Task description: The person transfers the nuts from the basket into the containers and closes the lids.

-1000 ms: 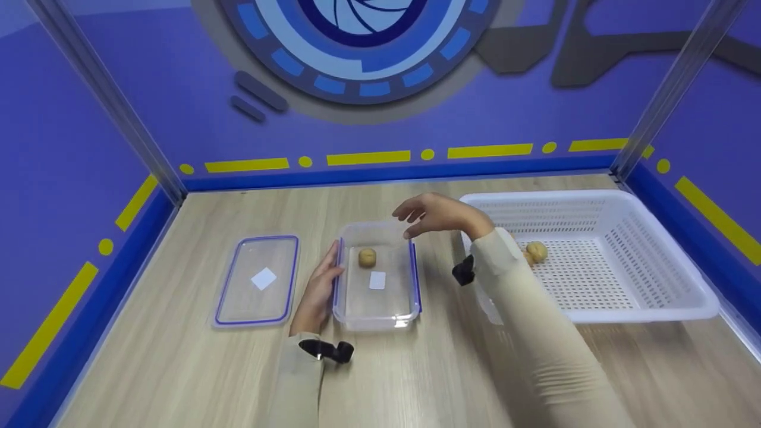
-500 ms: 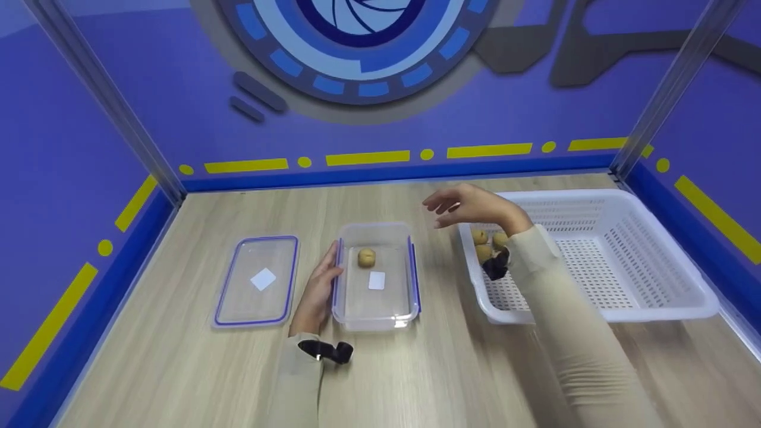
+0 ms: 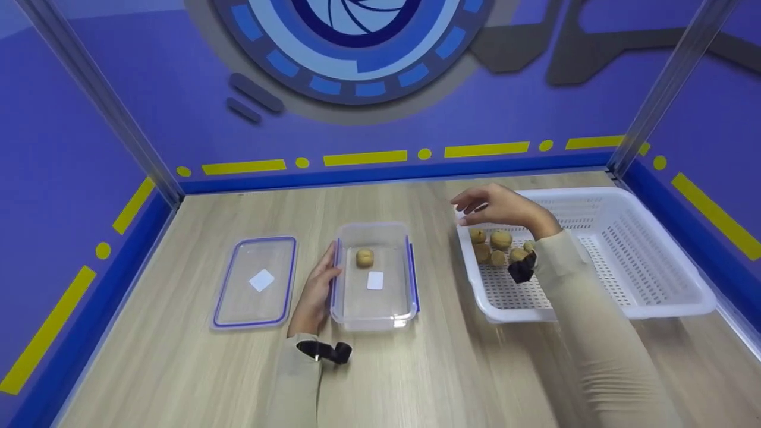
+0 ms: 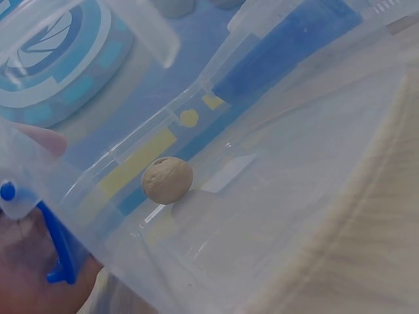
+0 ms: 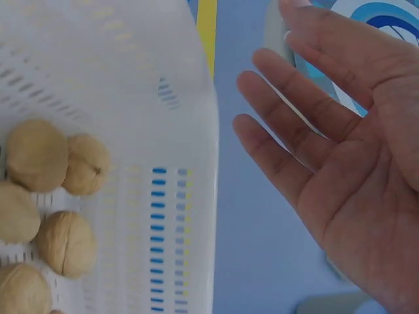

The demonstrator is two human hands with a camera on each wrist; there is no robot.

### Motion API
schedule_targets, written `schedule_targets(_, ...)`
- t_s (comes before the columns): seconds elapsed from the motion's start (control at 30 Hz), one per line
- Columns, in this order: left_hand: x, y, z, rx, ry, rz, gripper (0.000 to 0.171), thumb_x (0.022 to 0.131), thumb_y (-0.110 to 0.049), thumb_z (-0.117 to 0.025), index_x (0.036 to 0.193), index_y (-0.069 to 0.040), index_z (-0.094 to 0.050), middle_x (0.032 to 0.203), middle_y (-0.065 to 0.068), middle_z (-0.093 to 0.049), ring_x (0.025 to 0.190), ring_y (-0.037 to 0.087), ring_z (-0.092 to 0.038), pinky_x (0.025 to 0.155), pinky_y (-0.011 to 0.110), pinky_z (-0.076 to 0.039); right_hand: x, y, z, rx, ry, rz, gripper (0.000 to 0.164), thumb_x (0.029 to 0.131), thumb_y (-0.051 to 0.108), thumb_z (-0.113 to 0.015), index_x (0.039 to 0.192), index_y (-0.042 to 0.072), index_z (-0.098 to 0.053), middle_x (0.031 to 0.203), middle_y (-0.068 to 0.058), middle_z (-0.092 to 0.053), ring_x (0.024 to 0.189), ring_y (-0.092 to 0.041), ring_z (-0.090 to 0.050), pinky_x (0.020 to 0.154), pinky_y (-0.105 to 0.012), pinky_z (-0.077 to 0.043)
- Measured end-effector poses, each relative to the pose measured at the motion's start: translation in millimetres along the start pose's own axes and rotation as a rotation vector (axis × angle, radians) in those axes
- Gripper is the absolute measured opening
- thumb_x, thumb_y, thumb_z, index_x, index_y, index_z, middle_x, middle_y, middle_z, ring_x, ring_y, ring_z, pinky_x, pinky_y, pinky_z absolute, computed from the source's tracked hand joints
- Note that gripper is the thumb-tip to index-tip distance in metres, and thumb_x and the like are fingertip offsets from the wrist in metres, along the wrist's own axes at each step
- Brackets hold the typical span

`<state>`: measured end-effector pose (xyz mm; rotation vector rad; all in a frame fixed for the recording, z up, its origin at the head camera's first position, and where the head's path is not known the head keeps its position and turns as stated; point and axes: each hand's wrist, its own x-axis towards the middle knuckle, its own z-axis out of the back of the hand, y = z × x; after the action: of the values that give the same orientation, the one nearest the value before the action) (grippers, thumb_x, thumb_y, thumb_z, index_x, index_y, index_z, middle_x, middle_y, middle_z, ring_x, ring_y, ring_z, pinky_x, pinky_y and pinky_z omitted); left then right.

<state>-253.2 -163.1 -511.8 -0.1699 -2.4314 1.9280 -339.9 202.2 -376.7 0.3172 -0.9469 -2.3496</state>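
A clear plastic food container (image 3: 373,306) with a blue-edged side stands uncovered on the table, one walnut (image 3: 364,258) and a small white label inside it. Along its left wall lies my left hand (image 3: 315,291), fingers extended against the outside and thumb at the rim. In the left wrist view the walnut (image 4: 167,180) shows through the clear wall, beside a hanging blue clasp (image 4: 59,245). My right hand (image 3: 502,208) hovers over the back left corner of a white basket (image 3: 660,312), holding nothing. Its fingers look loosely extended in the right wrist view, beside several walnuts (image 5: 65,243).
The container's clear lid (image 3: 252,297), with a blue seal and a white label, lies flat left of the container. Walnuts (image 3: 501,239) gather at the basket's left end. Blue-purple panels (image 3: 380,131) wall the table at the back and both sides.
My right hand has moved right, from above the container's back right corner to over the basket, uncovering more walnuts to view. The left hand and the container stay put.
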Motion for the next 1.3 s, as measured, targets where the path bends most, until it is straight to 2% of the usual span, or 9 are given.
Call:
schedule_targets(0.13,-0.2,-0.1,0.3,-0.002,0.009,-0.005,0.063,0.095,0.0,-0.035,0.154,-0.007,-0.013,0.163,0.009,-0.001,0.15,0.025,0.006,0.123,0.039,0.004,-9,-11,2,-0.013,-0.02,-0.014,0.041,0.085,0.015,-0.072,0.124,0.004,-0.063,0.114,-0.016,-0.068,0.106,-0.031,-0.064,0.089,-0.034,-0.054)
schedule_targets(0.2,-0.1,0.1,0.4,0.001,0.01,-0.007,0.064,0.094,0.001,-0.034,0.154,-0.007,-0.013,0.163,0.009,-0.001,0.15,0.025,0.006,0.123,0.039,0.004,-13,-17,2,-0.016,-0.025,-0.023,0.04,0.085,0.012,-0.071,0.123,0.004,-0.064,0.114,-0.017,-0.068,0.106,-0.031,-0.063,0.088,-0.033,-0.053)
schedule_targets(0.3,0.4,0.7,0.6,0.005,0.008,-0.01,0.063,0.094,0.001,-0.034,0.153,-0.006,-0.014,0.163,0.01,-0.002,0.15,0.025,0.006,0.123,0.039,0.005,-21,-26,3,-0.021,-0.029,-0.033,0.041,0.085,0.012,-0.071,0.124,0.003,-0.063,0.116,-0.019,-0.067,0.107,-0.032,-0.063,0.089,-0.036,-0.054)
schedule_targets(0.37,0.9,1.6,0.7,0.002,0.002,-0.004,0.063,0.094,0.001,-0.035,0.154,-0.006,-0.014,0.163,0.009,-0.002,0.15,0.025,0.005,0.123,0.039,0.005,-25,-31,5,-0.02,-0.027,-0.047,0.042,0.085,0.012,-0.071,0.124,0.001,-0.062,0.118,-0.02,-0.066,0.108,-0.033,-0.063,0.093,-0.046,-0.052)
schedule_targets(0.43,1.6,2.1,0.9,-0.002,-0.003,0.002,0.063,0.094,0.001,-0.035,0.154,-0.007,-0.014,0.163,0.008,-0.002,0.15,0.024,0.005,0.123,0.039,0.004,-30,-36,6,-0.008,-0.029,-0.055,0.043,0.085,0.012,-0.071,0.125,-0.001,-0.061,0.119,-0.022,-0.065,0.109,-0.035,-0.062,0.094,-0.049,-0.052)
schedule_targets(0.57,1.9,2.1,0.9,-0.008,-0.01,0.015,0.063,0.095,0.0,-0.036,0.154,-0.009,-0.015,0.163,0.007,-0.003,0.15,0.024,0.004,0.123,0.039,0.004,-38,-46,7,0.011,-0.035,-0.072,0.045,0.085,0.012,-0.072,0.125,-0.003,-0.059,0.119,-0.025,-0.063,0.109,-0.039,-0.062,0.094,-0.051,-0.051)
schedule_targets(0.97,0.6,0.6,0.9,0.002,-0.024,0.036,0.062,0.096,-0.003,-0.037,0.154,-0.012,-0.016,0.163,0.005,-0.003,0.15,0.023,0.004,0.123,0.039,0.004,-58,-68,12,0.005,-0.04,-0.181,0.05,0.084,0.018,-0.072,0.128,-0.001,-0.058,0.124,-0.025,-0.061,0.114,-0.039,-0.058,0.097,-0.055,-0.047)
schedule_targets(1.2,0.6,1.4,1.3,-0.014,0.015,0.005,0.063,0.095,0.001,-0.035,0.154,-0.007,-0.012,0.163,0.009,0.0,0.15,0.025,0.006,0.123,0.039,0.004,-68,-77,17,0.021,-0.017,-0.254,0.054,0.085,0.018,-0.07,0.132,-0.003,-0.053,0.13,-0.028,-0.056,0.12,-0.044,-0.052,0.101,-0.058,-0.043)
schedule_targets(1.3,0.6,1.8,1.8,-0.016,0.009,0.005,0.063,0.095,0.0,-0.035,0.154,-0.008,-0.013,0.163,0.008,0.0,0.15,0.024,0.006,0.123,0.039,0.004,-70,-80,18,0.03,0.015,-0.307,0.058,0.086,0.019,-0.07,0.135,-0.003,-0.05,0.136,-0.029,-0.051,0.124,-0.047,-0.048,0.103,-0.06,-0.041)
